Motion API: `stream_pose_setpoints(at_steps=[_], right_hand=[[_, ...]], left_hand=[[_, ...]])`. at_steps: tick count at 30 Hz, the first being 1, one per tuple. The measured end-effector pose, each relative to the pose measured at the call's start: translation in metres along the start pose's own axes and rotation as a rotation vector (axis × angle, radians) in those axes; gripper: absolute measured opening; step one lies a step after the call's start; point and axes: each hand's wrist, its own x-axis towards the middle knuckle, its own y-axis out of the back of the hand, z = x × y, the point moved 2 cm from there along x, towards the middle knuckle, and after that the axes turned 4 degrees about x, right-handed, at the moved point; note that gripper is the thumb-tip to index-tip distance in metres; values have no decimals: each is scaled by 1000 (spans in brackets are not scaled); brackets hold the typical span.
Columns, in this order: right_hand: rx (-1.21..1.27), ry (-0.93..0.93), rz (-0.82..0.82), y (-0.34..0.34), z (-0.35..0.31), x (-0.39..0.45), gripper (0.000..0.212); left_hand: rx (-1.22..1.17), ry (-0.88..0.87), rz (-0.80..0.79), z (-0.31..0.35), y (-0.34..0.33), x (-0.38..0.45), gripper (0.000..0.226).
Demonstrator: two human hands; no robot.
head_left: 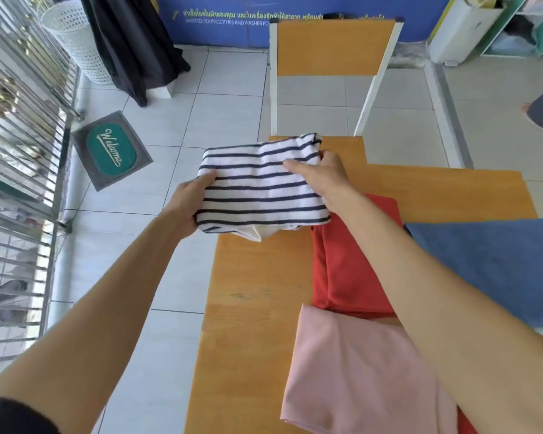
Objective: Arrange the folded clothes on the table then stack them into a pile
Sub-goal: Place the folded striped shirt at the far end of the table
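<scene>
Both hands, left hand (192,203) and right hand (322,173), grasp the striped shirt (261,186) over the counter (254,286) edge; a loosened grip could unfold it.

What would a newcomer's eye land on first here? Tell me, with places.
First the striped folded garment, held up by the left hand and right hand over the far left corner of the wooden table. Next the colours lying on the table: a red piece in the middle, a blue one to its right, a pink one nearest.
</scene>
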Motion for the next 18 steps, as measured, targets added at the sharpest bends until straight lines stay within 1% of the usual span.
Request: stream_pose_setpoints(at_steps=[2, 4, 5, 7, 9, 10, 11, 12, 13, 16, 18], right_hand=[[25, -7, 22, 4, -5, 20, 58], [31, -61, 33, 7, 1, 34, 57], [10, -96, 34, 9, 10, 38, 55], [-60, -157, 46, 14, 34, 41, 51], [-110, -191, 72, 20, 57, 42, 54], [-128, -183, 85, 23, 64, 45, 53], [-159, -158, 88, 24, 67, 48, 47], [-212, -124, 84, 25, 67, 50, 40], [-283, -91, 83, 24, 65, 51, 38], [-487, -15, 116, 21, 67, 49, 48], [-572, 18, 158, 18, 69, 46, 56]], left_hand=[[-5, -6, -7, 12, -9, 17, 43], [34, 20, 10, 13, -19, 32, 35], [95, 45, 27, 9, -24, 39, 33], [304, 66, 76, -6, -33, 47, 27], [510, 17, 147, -16, -39, 52, 21], [563, -10, 188, -19, -41, 53, 22], [585, -36, 216, -20, -42, 54, 28], [589, -57, 232, -22, -42, 55, 34], [582, -73, 242, -23, -42, 55, 38], [553, -104, 259, -30, -42, 52, 40], [571, -135, 302, -34, -44, 47, 40]])
